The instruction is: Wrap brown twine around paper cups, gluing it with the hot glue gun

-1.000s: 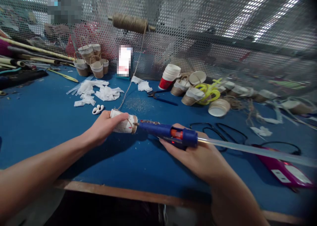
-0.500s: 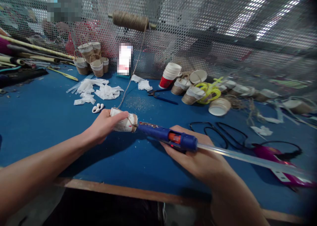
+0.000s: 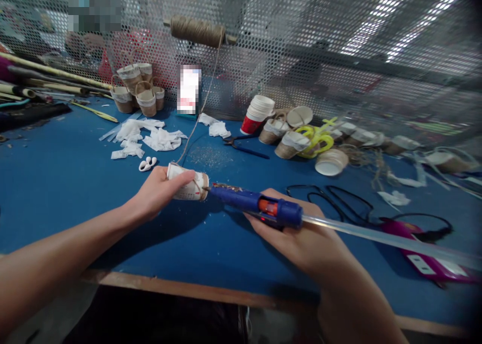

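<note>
My left hand (image 3: 160, 191) is closed round a white paper cup (image 3: 184, 189) lying on its side above the table, with twine wound at its right end. From that cup a strand of twine (image 3: 196, 125) rises to the twine spool (image 3: 198, 31) mounted on the mesh. My right hand (image 3: 297, 233) grips a blue hot glue gun (image 3: 256, 203), its tip at the twine-wound end of the cup. A long clear glue stick (image 3: 350, 227) sticks out of the gun's back. The gun's trigger is hidden under my hand.
Twine-wrapped baskets (image 3: 146, 103) stand at the back left. Stacked paper cups (image 3: 258, 114), pliers (image 3: 246, 148) and yellow-handled scissors (image 3: 316, 142) lie farther back. White lace scraps (image 3: 163, 139) and white earbuds (image 3: 147, 163) are left of centre. A magenta power strip (image 3: 433, 258) sits right.
The glue gun's tip has shifted very slightly against the cup's end and its back has swayed a little. Both hands keep their grips, and the view has moved slightly.
</note>
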`<action>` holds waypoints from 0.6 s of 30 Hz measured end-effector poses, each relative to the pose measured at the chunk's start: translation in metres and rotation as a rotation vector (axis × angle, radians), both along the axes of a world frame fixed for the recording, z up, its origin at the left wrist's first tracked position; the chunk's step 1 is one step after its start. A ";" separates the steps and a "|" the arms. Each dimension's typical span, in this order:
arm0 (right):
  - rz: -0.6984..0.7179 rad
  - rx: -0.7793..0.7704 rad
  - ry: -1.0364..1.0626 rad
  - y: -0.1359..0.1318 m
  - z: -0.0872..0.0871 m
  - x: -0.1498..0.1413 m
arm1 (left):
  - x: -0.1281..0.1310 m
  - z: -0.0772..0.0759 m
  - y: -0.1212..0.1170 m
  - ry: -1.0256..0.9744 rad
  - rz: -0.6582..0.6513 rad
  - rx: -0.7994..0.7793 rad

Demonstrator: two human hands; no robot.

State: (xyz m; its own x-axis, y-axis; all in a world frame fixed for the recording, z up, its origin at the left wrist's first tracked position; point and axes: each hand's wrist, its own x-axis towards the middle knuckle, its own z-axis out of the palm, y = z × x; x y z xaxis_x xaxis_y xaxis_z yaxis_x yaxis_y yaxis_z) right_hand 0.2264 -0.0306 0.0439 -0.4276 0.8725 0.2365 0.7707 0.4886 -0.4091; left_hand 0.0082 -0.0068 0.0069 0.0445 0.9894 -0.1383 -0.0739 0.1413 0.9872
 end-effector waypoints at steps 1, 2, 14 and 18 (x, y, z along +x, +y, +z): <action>-0.005 0.006 0.003 0.000 0.000 0.000 | 0.000 -0.001 -0.001 0.014 -0.004 0.015; -0.008 0.013 0.003 0.001 -0.001 0.000 | -0.001 -0.001 -0.001 0.023 -0.009 0.032; -0.014 0.045 -0.012 0.003 -0.001 0.001 | -0.001 0.001 -0.006 0.194 -0.056 0.144; -0.026 0.040 -0.009 0.005 -0.001 0.001 | -0.002 0.001 -0.008 0.234 -0.083 0.167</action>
